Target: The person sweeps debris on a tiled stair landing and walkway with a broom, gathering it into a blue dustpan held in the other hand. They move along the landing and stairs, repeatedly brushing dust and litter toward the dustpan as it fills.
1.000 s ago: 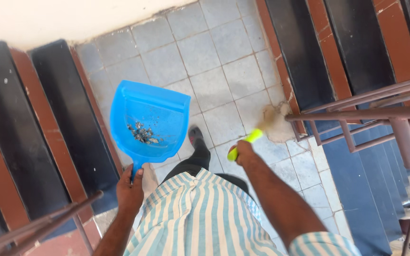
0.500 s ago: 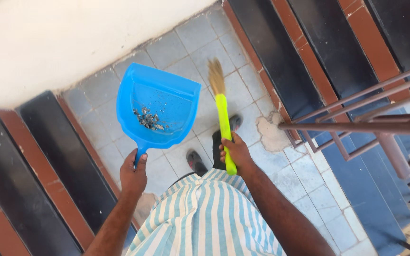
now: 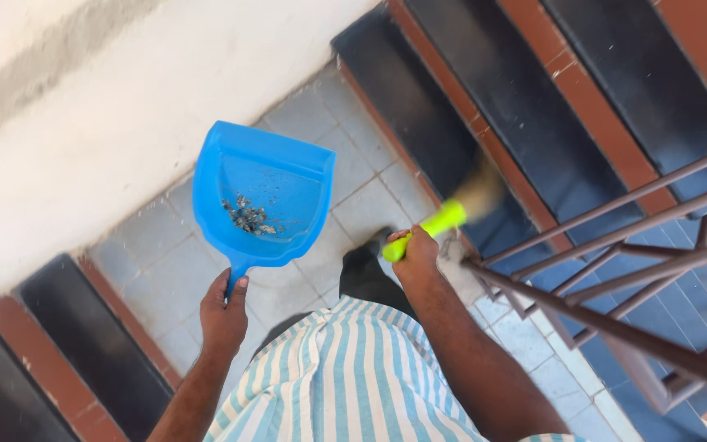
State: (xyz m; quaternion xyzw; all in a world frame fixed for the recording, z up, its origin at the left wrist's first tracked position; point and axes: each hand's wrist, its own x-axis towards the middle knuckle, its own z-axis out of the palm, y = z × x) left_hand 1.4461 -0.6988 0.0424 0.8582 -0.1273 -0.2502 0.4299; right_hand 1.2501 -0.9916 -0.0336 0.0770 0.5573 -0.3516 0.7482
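A tiled landing lies between black stair treads with red-brown edges, beside a pale wall and a metal railing. The blue dustpan hangs level above the tiles and contains a small pile of dark debris. The left hand is closed around its handle. The right hand grips the yellow-green brush handle; the bristles are blurred.

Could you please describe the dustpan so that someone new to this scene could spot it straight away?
Start at the grey tiled landing below the pale wall, between the dark stair flights. Above it, the left hand holds a dustpan by its handle. It is the only bright blue thing, with a small pile of dark debris inside.
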